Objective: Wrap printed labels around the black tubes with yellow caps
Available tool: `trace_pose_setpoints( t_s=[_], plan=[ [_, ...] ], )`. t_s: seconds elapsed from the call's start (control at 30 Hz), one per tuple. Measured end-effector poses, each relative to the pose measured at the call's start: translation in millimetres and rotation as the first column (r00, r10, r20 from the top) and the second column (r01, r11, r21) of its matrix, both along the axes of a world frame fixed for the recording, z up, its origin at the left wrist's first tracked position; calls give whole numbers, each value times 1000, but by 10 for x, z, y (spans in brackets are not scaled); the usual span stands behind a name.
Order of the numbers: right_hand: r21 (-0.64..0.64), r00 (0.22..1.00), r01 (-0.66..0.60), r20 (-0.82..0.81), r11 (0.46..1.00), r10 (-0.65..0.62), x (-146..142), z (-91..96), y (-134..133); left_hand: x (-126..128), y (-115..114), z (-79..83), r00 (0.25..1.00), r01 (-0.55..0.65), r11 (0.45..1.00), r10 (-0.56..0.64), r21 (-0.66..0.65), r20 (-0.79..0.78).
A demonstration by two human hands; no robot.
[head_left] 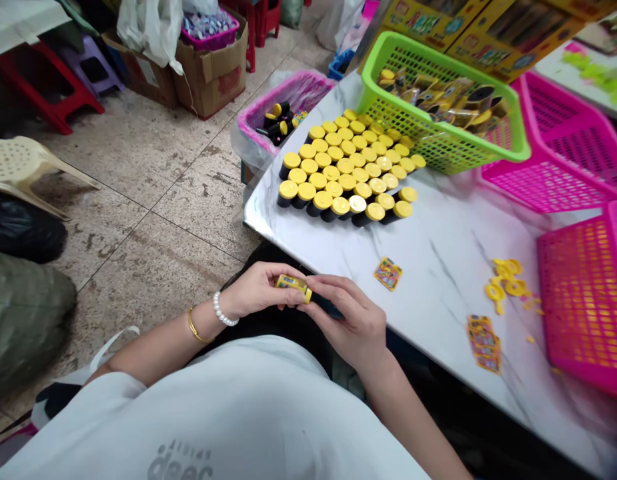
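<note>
One labelled tube [291, 283], I see, is clamped in the left hand [255, 289], apparently for steadiness; the right hand [353, 315] pinches its four-o'clock yellow end [308, 295]

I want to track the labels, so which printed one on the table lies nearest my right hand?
The single printed label, lying alone beyond your right hand; the other labels lie grouped farther off to the right.

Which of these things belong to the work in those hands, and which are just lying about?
Likely part of the work:
small yellow-labelled container, held between left hand and right hand
yellow-capped containers on the table
printed card on the table

Seemingly just lying about:
cream stool
cardboard box
black bag
</note>
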State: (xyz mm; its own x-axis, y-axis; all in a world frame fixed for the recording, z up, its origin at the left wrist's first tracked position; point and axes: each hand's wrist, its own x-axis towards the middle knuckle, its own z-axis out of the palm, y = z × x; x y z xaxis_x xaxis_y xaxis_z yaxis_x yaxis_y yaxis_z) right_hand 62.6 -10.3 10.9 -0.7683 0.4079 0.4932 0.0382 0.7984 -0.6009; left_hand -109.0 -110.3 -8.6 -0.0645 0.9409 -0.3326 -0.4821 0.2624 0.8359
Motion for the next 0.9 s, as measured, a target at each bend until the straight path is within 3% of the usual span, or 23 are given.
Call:
trace_pose_setpoints(
  t_s=[0.2, 0.57, 0.63, 0.7, 0.73, 0.77, 0.83, 0.87, 0.9],
  plan=[
    [74, 999, 44, -34, 996, -42, 28, -108, -32, -26, -63, -69, 999, -9, 998, 12, -70, 52],
    [4, 994, 106, -5, 994, -106, 204, -107, -111, 21, -38, 42, 999, -19, 999, 18, -32, -41],
    [-41, 989, 144, -25, 989, -145, 209, -88, -116, 33, -22, 46, 999, -6, 1000, 6, 1, -48],
    [-183, 982, 186, -6, 965, -191, 204, -81, -124, 42, -14, 55, 997, 6, 998, -2, 55, -78],
    [-309, 978, 205, 26, 929, -207, 199, -86, -130, 44, -13, 61, 994, 14, 996, -4, 88, -114],
    [-465, 975, 218, 72, 858, -209, 193, -97, -137, 43, -12, 67, 987, 27, 992, -7, 120, -161],
    [-764, 974, 222, 150, 606, -167, 182, -126, -150, 37, -10, 71, 969, 63, 984, -20, 167, -246],
    [-858, 975, 217, 173, 465, -137, 181, -139, -153, 32, -8, 68, 965, 84, 981, -36, 175, -259],
    [-911, 977, 208, 181, 357, -108, 183, -148, -152, 28, -5, 61, 968, 103, 981, -61, 167, -243]
  ],
)
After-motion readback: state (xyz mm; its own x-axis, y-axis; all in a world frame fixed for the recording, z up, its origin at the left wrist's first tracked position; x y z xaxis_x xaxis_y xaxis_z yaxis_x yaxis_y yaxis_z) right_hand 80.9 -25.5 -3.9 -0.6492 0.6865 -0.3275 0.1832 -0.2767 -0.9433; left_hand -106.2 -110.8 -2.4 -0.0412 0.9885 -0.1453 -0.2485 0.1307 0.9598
